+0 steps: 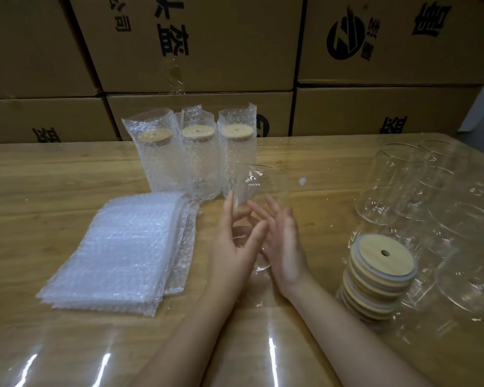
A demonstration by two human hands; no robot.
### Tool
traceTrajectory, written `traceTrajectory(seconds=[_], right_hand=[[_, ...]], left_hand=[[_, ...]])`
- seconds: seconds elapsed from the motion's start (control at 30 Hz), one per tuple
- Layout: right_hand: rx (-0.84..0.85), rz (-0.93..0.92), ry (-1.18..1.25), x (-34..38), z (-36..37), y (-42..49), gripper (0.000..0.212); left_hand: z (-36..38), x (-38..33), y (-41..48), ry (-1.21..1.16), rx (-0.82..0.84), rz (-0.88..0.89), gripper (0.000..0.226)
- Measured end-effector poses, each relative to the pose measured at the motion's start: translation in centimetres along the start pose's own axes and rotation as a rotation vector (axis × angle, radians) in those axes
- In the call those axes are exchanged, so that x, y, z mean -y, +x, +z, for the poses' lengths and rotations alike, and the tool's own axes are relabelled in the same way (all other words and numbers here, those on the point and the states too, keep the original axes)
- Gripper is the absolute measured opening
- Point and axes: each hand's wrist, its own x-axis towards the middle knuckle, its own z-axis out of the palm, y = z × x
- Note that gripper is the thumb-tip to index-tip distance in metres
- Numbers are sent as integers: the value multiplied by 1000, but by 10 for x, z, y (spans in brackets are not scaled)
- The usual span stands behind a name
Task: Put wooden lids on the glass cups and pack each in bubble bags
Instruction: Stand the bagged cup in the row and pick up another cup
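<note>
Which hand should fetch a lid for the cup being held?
Right. The lid stack stands just right of the right hand, while the left hand is beyond the cup, near the bags; it can steady the cup.

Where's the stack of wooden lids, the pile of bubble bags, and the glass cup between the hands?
stack of wooden lids (375,261): head view, top lid's face.
pile of bubble bags (118,247): head view, top bag's middle.
glass cup (260,185): head view, upper wall.
</note>
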Motion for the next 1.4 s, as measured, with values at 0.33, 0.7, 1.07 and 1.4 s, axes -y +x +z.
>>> traceTrajectory(seconds=[0.33, 0.7, 1.07, 1.4], right_hand=[[11, -256, -319, -11, 6, -8, 58], [-58, -276, -330, -12, 0, -4, 47], [-57, -424, -562, -11, 3, -12, 56], [121, -976, -987, -1, 20, -21, 24]], left_hand=[[-4, 0, 5, -210, -6, -61, 50], [-5, -3, 3, 481, 68, 669, 40], [2, -4, -1, 133, -76, 306, 50], [-15, 16, 11, -608, 111, -450, 53]])
